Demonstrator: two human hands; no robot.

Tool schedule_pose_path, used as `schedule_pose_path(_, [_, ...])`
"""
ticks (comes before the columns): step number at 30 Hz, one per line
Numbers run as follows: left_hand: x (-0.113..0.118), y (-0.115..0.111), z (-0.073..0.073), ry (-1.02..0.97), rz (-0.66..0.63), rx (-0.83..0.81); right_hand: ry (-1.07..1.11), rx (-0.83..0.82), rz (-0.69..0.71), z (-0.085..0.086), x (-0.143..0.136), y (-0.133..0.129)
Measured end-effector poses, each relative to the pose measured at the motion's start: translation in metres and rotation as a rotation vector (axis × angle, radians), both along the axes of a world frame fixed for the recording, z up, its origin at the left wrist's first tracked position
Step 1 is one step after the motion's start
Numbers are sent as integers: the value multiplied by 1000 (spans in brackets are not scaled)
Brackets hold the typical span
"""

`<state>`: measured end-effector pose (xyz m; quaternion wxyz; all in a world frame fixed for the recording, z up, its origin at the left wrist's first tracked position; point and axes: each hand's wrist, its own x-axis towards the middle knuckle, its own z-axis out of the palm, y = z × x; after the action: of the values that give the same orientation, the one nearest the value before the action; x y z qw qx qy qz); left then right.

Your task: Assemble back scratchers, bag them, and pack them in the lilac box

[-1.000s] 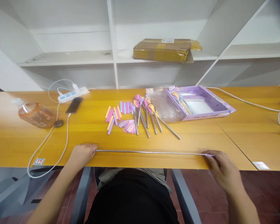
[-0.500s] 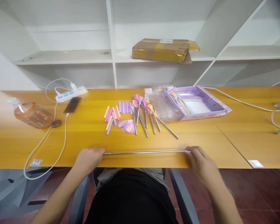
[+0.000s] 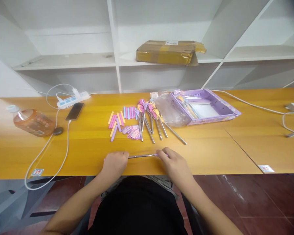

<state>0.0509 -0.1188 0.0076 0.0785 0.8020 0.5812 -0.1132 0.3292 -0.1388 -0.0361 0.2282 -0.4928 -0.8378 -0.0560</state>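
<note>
My left hand [image 3: 116,163] and my right hand [image 3: 174,163] are closed around the two ends of a telescopic back scratcher [image 3: 142,156]. Its thin metal rod runs level between them, just above the table's front edge. A bit of purple shows at each hand; the rest of both ends is hidden by my fingers. Beyond it lies a pile of back scratchers [image 3: 150,120] with metal rods and pink, yellow and purple hand-shaped heads. Left of the pile are coloured handle sleeves [image 3: 116,124], in pink, yellow, purple and blue, and small printed cards [image 3: 132,132].
A purple box [image 3: 208,107] with a few scratchers inside stands beside clear plastic wrap [image 3: 170,109]. To the left are a bottle [image 3: 35,122], a phone [image 3: 74,111], a power strip [image 3: 73,100] and cables. A taped carton [image 3: 169,54] sits on the shelf behind.
My hands have come much closer together, and the rod showing between them is far shorter. My right hand moved left and my left hand moved right.
</note>
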Motion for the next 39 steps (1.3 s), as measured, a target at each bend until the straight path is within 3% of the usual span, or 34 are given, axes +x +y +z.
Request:
schedule_pose_path(5, [16, -6, -14, -18, -21, -62, 15, -49, 98, -15, -32, -9])
schedule_pose_path(10, [13, -3, -17, -27, 2, -50, 75, -62, 140, -28, -40, 1])
schedule_pose_path(30, [5, 3, -23, -64, -38, -16, 115, -68, 184, -25, -38, 5])
schedule_pose_path(35, [-5, 6, -18, -62, -26, 19, 104, -93, 124, -19, -20, 3])
schedule_pose_path(39, [-31, 5, -7, -18, 11, 111, 98, -30, 106, -7, 23, 3])
